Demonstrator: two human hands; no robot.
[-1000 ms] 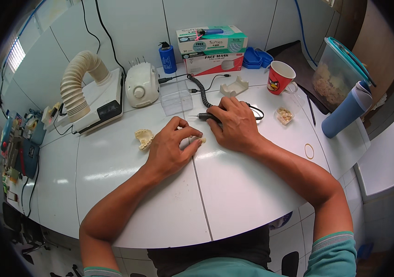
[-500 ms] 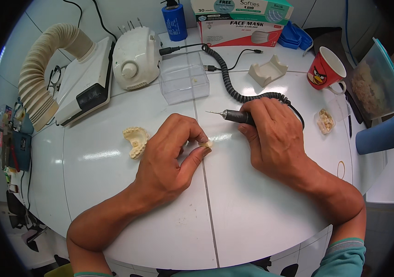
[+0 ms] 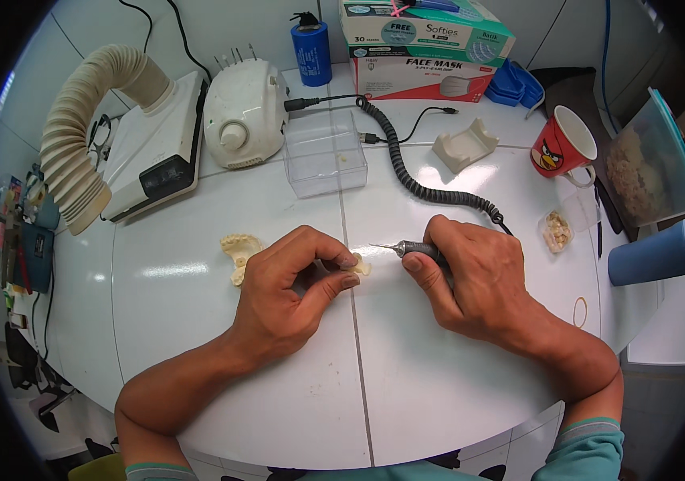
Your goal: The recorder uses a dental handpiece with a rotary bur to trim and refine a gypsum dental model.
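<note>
Pinching left hand (image 3: 288, 287), right hand (image 3: 477, 276) curled around handpiece (image 3: 420, 251), elbows (image 3: 611, 385) bent

On the tabletop (image 3: 294, 409), a dental cast (image 3: 234, 250) lay just left of the left hand (image 3: 288, 293), which had a small piece (image 3: 363, 267) at its fingertips. The right hand (image 3: 477, 279), farther right, held a handpiece (image 3: 418, 252). Behind the hands stood a box (image 3: 326, 175), with a control unit (image 3: 246, 116) to its left. Stacked cartons (image 3: 429, 74) stood at the back, right of a canister (image 3: 311, 54). Right of the right hand, a mug (image 3: 552, 152) stood behind a tub (image 3: 570, 236) of pieces.
</note>
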